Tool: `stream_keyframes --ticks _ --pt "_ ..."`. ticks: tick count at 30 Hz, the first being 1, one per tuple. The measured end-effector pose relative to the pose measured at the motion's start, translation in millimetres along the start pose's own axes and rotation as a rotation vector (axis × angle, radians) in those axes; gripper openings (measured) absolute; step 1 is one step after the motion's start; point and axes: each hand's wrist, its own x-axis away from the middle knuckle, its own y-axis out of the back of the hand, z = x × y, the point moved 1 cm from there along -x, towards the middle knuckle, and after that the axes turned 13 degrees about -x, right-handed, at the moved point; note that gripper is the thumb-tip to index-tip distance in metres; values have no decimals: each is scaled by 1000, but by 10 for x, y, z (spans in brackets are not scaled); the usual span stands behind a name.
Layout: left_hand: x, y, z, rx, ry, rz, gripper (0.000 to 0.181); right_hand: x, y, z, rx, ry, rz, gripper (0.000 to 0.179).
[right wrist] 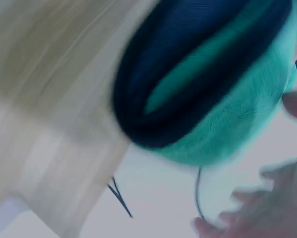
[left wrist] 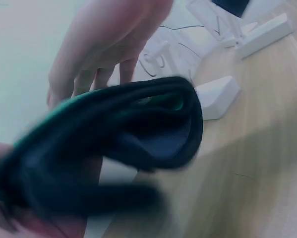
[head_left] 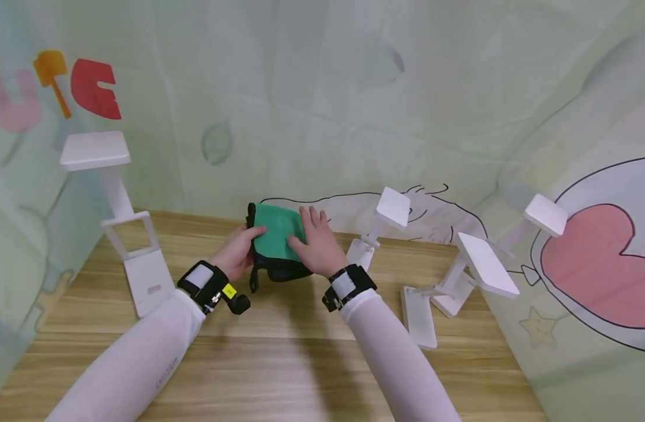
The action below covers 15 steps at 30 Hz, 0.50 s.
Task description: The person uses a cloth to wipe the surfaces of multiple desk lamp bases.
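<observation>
Green folded cloth (head_left: 279, 228), held above the wooden table (head_left: 269, 363), looks light, soft and floppy; left hand (head_left: 235, 252) pinches its left edge, right hand (head_left: 320, 246) spreads straight-fingered over its right side, black border (head_left: 290, 271) probably the firmest hold.

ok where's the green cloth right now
In the head view, the green cloth is just left of centre, between the left hand and the right hand.

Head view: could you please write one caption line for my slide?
Two hands handle a folded, black-edged green cloth above a wooden table, with white stands on either side.
</observation>
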Motion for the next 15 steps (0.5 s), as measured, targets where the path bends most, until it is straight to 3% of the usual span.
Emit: stream_keyframes --ticks 4,6,9,15 --pt "9 21 -123 76 17 -55 55 63 13 39 51 184 174 90" --pt "22 36 -173 122 35 -66 50 75 7 55 59 249 221 102" --pt "37 44 -222 202 61 -70 43 77 -20 58 119 314 200 116" --pt "51 46 -253 283 100 -50 41 94 -80 65 249 357 93 134"
